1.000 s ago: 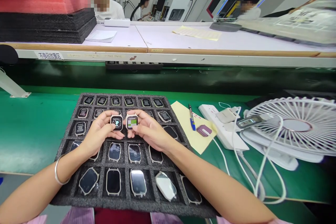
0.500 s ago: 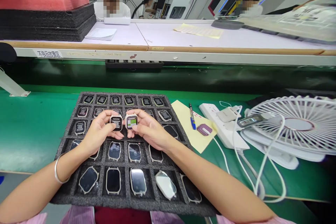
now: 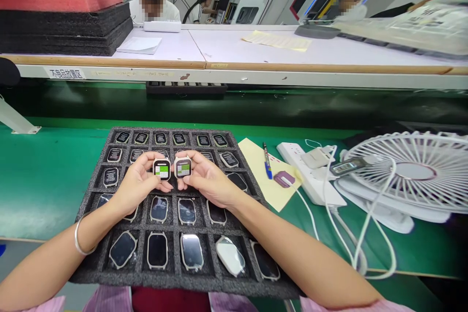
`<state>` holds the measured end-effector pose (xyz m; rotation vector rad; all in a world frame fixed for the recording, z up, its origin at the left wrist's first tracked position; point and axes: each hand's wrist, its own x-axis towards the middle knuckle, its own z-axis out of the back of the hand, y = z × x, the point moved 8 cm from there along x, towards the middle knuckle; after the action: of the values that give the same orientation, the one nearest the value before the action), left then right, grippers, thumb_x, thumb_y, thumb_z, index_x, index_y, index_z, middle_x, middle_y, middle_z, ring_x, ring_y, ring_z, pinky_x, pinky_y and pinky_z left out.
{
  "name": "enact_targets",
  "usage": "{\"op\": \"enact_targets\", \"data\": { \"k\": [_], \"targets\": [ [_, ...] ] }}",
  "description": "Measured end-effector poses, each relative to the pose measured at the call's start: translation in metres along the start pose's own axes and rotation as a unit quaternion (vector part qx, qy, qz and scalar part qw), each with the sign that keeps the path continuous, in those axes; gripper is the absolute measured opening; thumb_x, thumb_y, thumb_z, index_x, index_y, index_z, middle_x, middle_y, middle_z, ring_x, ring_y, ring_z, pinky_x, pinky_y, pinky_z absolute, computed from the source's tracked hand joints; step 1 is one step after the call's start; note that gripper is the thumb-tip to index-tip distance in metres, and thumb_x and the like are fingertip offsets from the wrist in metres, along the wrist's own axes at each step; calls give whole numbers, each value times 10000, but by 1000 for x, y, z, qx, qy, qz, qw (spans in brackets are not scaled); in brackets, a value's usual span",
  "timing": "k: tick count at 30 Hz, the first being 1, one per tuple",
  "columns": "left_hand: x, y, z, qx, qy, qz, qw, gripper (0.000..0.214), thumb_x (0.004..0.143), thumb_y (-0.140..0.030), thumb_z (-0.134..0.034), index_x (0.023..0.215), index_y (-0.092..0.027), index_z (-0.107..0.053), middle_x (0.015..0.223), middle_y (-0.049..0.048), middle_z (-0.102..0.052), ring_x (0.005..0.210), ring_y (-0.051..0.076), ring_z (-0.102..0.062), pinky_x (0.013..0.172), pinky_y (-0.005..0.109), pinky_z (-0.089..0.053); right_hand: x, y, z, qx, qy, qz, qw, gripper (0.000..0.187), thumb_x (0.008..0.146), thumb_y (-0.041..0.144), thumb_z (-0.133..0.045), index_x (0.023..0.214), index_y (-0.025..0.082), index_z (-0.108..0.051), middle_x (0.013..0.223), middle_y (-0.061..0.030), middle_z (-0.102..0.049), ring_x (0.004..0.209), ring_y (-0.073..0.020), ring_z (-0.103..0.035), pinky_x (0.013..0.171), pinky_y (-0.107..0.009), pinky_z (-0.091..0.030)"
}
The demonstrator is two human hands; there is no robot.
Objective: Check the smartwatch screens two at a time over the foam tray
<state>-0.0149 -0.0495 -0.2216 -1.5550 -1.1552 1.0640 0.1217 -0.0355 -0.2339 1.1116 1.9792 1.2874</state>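
Observation:
My left hand (image 3: 137, 183) is closed around a small square watch body (image 3: 161, 169) whose screen shows a green and white panel. My right hand (image 3: 209, 180) grips a second watch body (image 3: 183, 167) with a similar green screen. Both are held side by side above the middle of a black foam tray (image 3: 87, 200). The tray's pockets hold several more watch bodies, lit ones in the far rows and dark ones (image 3: 157, 250) in the near rows. A silver bangle (image 3: 78, 239) circles my left wrist.
The tray lies on a green bench top (image 3: 44, 175). To its right are a yellow paper (image 3: 256, 163) with a blue pen (image 3: 266, 161), a white power strip (image 3: 310, 180) with cables, and a white fan (image 3: 413, 175). Foam sheets (image 3: 62, 14) are stacked on the raised shelf. People sit behind it.
The watch screen in my left hand went from a dial face to a dark screen and now a green and white panel. Both hands stay in place.

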Motion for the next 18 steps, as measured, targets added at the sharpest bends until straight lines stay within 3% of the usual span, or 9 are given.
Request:
{"op": "enact_targets", "data": {
  "k": [3,7,10,18],
  "targets": [
    [0,1,0,10,4,-3,1000,387,694,-158,-712,1041,-178,-542,934,-5,-678,609,147,-733,636,286,-628,1,-1,1,-5,-7,0,1000,461,737,131,-776,1138,233,-572,973,8,-687,649,-94,-656,639,-254,-509],
    [-1,4,3,9,8,13,1000,271,855,-353,-638,1039,-167,-568,854,2,-671,603,171,-733,618,308,-621,3,-5,4,7,-23,-16,1000,292,849,347,-731,1069,213,-593,885,0,-702,571,-92,-626,571,-253,-497],
    [-2,5,2,-13,17,18,1000,287,884,-406,-597,1043,-168,-579,869,10,-672,613,185,-736,618,324,-619,3,-6,4,24,-25,-22,999,311,875,447,-694,1048,205,-602,859,-12,-716,554,-102,-629,549,-257,-493],
    [-1,4,2,-20,16,22,999,234,829,-296,-606,1031,-177,-594,889,5,-671,611,195,-739,630,342,-620,1,-4,3,-1,-23,-12,1000,334,788,292,-790,1055,213,-605,886,10,-705,565,-84,-632,552,-239,-499]
  ]
}}
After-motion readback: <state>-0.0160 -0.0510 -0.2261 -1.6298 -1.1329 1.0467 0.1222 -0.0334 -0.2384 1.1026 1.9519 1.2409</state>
